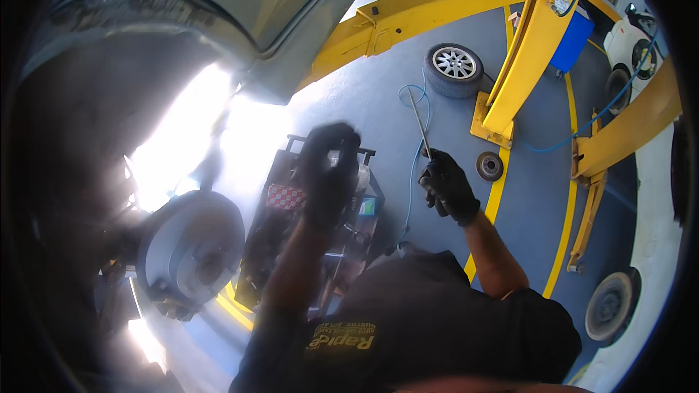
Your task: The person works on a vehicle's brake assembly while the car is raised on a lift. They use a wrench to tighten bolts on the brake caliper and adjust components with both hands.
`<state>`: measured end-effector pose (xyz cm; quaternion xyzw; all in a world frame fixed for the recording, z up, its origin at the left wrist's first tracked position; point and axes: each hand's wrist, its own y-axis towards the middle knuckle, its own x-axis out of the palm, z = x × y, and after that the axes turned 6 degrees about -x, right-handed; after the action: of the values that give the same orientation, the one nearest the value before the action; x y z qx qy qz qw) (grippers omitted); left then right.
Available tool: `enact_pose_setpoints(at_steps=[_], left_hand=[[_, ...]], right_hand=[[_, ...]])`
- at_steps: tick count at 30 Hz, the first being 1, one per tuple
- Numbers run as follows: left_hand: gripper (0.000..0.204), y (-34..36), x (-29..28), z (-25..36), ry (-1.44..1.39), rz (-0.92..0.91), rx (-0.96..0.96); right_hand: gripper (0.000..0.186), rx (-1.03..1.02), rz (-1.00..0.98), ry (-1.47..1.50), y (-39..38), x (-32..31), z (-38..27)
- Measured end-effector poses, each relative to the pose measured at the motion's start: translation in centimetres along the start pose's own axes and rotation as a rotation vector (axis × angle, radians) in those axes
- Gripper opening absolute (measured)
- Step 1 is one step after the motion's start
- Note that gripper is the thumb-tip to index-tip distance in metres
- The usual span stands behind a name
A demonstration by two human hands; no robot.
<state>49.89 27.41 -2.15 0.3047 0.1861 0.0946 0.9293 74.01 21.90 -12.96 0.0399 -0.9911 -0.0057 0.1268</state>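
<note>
So we're standing under a lifted car, looking down past our own dark shirt. Our right hand (pixel 448 188), in a black glove, is closing its grip tight around the handle of a long thin metal rod (pixel 419 120), which is poking up toward 12 o'clock, probably so the tip stays clear of our body. A blue hose (pixel 416 153) is trailing across the grey floor (pixel 364 102) right behind it.

Our left hand (pixel 328 175), also gloved, is raised at about 11 o'clock from the right one and is too blurry: we can't tell if its grip is spread or pinching anything.

Below it a tool cart (pixel 287 207) is sitting on the floor, with dark bits and a red-and-white checkered thing on top; the contents are hard to make out.

A bare brake disc (pixel 193 240) is hanging at 9 o'clock. A loose wheel (pixel 453 67) is lying by the yellow lift post (pixel 531 44) at 1 o'clock, out of the way.
</note>
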Motion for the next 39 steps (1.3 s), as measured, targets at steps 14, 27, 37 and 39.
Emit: enact_pose_setpoints(at_steps=[14, 27, 37, 39], left_hand=[[0.033, 28.4, 28.8, -8.1, 1.210, -0.068, 0.270], [0.022, 27.9, 28.7, -9.7, 1.148, 0.032, 0.482], [0.035, 26.5, 26.1, -6.7, 0.959, -0.134, 0.341], [0.039, 25.0, 24.7, -5.0, 0.896, -0.026, 0.487]], right_hand=[[0.059, 0.272, 0.396, -0.006, -10.2, -17.3, 8.1], [0.053, 0.147, 0.430, -0.148, -4.6, -22.6, 3.6], [0.055, 0.106, 0.344, -0.081, -0.9, -19.9, 0.9], [0.054, 0.044, 0.316, -0.158, -0.6, -20.2, 0.7]])
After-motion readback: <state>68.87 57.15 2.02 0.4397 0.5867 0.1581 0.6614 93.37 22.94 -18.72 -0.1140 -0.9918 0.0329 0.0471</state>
